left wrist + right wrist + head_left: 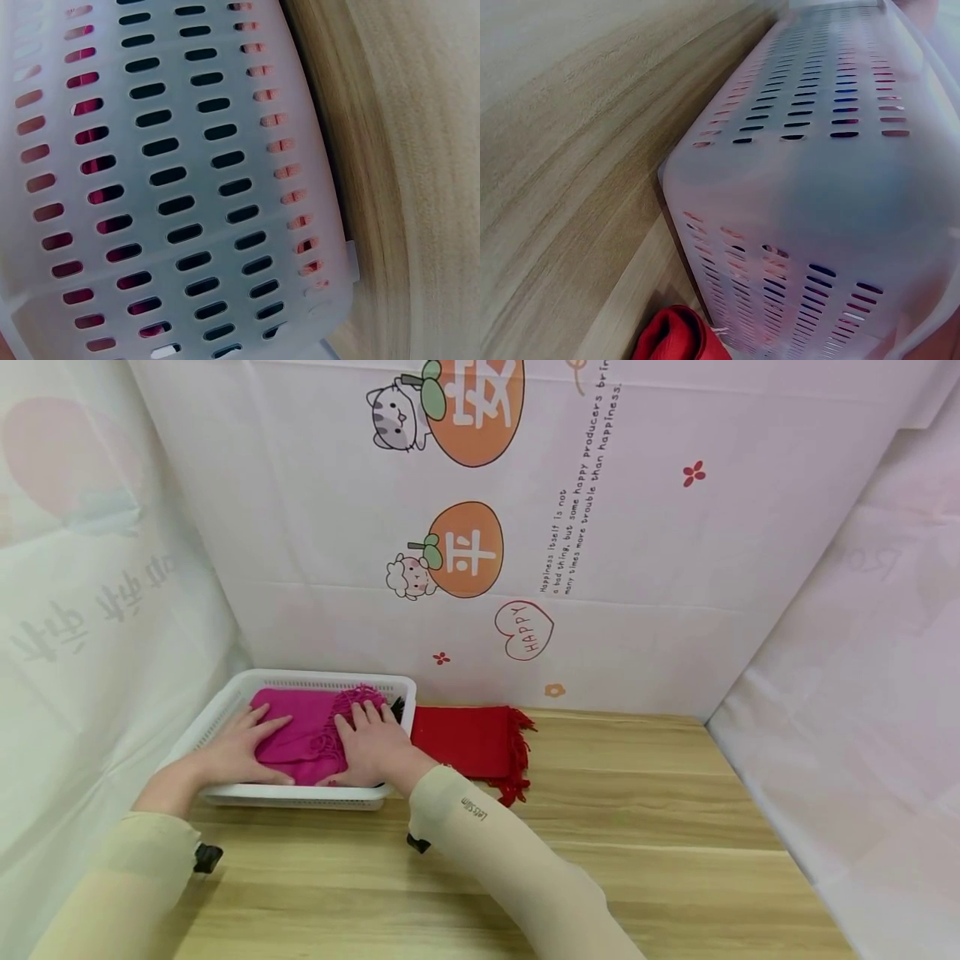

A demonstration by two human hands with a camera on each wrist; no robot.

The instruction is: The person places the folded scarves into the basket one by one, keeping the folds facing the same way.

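A folded magenta scarf (296,718) with a twisted fringe lies inside a white plastic basket (337,677). My left hand (238,747) rests on the scarf's left part, fingers spread. On the fringed right part lies my right hand (372,747), its fingers extended and also pressing on the cloth. In the left wrist view the slotted wall of the basket (169,176) fills most of the picture, and both hands' fingers are hidden there. The right wrist view shows a corner of the basket (802,180), with dark and pinkish cloth behind its slots.
A folded red scarf (465,742) with fringe lies on the wooden table (637,827), against the basket's right side. Something black (397,706) shows at the basket's right inner edge. A printed white cloth wall (637,543) stands behind, with further white cloth at both sides.
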